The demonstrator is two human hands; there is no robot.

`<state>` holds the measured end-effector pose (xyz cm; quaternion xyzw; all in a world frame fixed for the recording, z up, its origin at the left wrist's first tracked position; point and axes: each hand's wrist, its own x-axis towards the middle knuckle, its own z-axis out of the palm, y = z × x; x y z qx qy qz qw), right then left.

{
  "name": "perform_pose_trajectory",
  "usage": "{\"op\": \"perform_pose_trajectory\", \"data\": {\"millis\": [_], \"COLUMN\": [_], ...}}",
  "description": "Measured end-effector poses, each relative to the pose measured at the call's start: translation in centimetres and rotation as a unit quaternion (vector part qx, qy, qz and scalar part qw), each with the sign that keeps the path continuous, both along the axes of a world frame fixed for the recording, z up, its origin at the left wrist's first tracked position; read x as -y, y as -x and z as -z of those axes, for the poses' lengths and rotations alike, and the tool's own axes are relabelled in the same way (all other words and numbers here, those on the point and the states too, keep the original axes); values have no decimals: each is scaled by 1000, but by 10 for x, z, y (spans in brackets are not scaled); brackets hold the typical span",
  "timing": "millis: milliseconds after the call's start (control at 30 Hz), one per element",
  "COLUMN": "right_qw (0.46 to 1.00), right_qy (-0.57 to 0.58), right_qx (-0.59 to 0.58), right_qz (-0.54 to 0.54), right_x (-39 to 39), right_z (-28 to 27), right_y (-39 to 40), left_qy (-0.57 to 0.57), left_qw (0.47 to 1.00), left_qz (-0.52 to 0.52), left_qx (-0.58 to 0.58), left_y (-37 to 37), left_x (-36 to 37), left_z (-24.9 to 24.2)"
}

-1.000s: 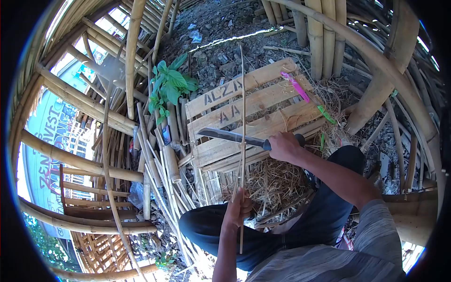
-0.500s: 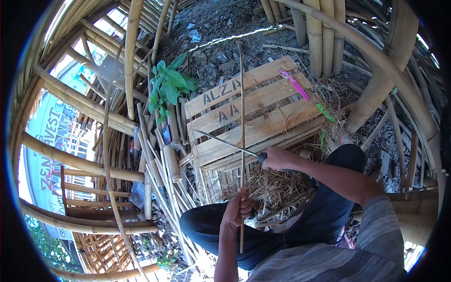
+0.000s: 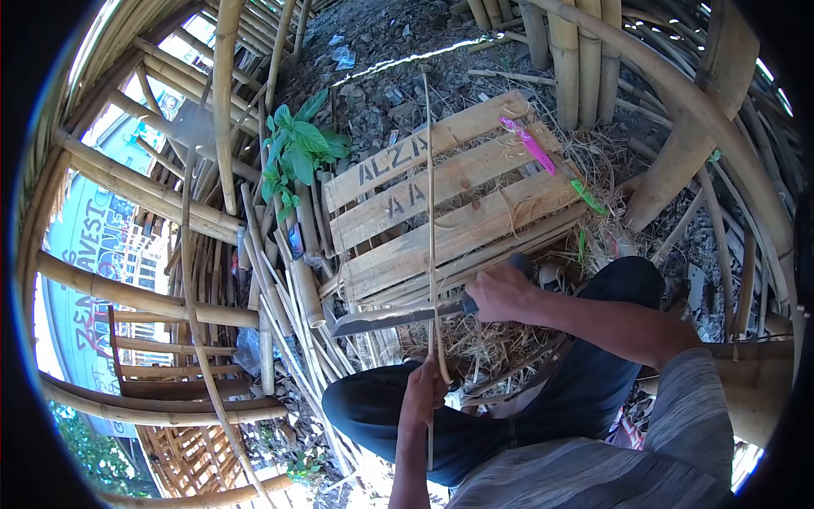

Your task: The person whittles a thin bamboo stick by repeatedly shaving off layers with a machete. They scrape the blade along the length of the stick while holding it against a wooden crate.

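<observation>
Head view: fingers of the right hand (image 3: 502, 293) grip the black handle (image 3: 470, 304) of a long, dark metal knife (image 3: 386, 318), its blade now lower across the long, thin, tan bamboo-like strip (image 3: 431, 212) than before, near the left hand (image 3: 422, 394), whose fingers stay closed around that strip, running up centre-frame over a pale slatted wooden crate (image 3: 483, 220)

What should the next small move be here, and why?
I'd probably lift the knife and reset it farther up the thin strip. The right hand has the blade across the strip just beyond the left hand's grip, leaving little room to cut nearer that hand, while a long length extends past the blade.
</observation>
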<state>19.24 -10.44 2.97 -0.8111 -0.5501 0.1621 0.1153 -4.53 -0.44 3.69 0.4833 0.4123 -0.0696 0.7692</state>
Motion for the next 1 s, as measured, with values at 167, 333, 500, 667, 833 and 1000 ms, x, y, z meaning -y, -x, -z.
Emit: {"op": "perform_pose_trajectory", "data": {"millis": [167,333,500,667,833,1000], "right_qw": [994,990,942,950,997,993], "right_qy": [-20,-10,-49,30,-13,5], "right_qx": [48,-31,-292,-286,-26,50], "right_qz": [99,139,160,118,70,104], "right_x": [-16,-6,-3,-2,-2,-11], "right_z": [-1,-8,15,-20,3,2], "right_y": [-40,-26,-19,-5,-14,-38], "left_qy": [-24,83,91,119,85,79], "left_qw": [1000,996,996,993,996,996], "left_qz": [-18,-15,2,-6,-3,-20], "left_qx": [9,25,5,9,-11,-17], "left_y": [-5,-8,-3,-5,1,0], "left_x": [3,-2,-6,-6,3,4], "left_z": [-8,-8,-10,1,-8,9]}}
